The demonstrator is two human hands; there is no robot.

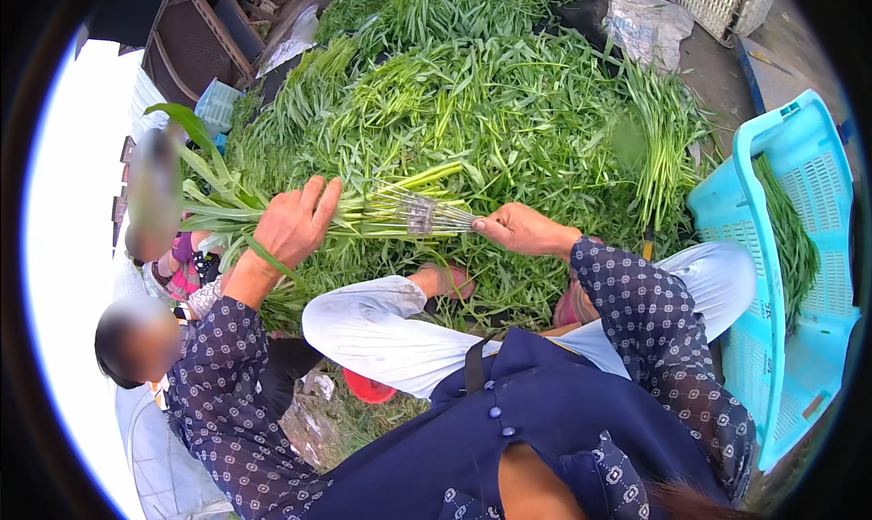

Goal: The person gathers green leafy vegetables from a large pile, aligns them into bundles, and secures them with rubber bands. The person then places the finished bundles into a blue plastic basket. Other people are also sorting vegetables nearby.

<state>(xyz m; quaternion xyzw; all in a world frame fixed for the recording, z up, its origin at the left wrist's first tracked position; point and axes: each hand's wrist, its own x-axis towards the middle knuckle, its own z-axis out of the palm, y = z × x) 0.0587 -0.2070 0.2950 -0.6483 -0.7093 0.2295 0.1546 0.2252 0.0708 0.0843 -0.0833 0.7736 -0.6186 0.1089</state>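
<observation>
My left hand (295, 225) is closed around a bunch of leafy green stems (363, 218) that look like water spinach. Its leaves stick out to the left, past my wrist, and its pale stems point right. My right hand (527, 229) grips the narrow end of a small metal wire rake (420, 213). The rake's thin wires fan out leftward and lie over the stems, a short way from my left hand. Behind and below both hands spreads a large heap of the same greens (509, 93).
A turquoise plastic basket (772, 238) with greens inside tilts beside my right knee. A white crate (713, 2) and a pale sack (647, 29) are at the far right. Two people sit close on my left, one nearer person (136, 338). A red container (368, 386) lies below my left leg.
</observation>
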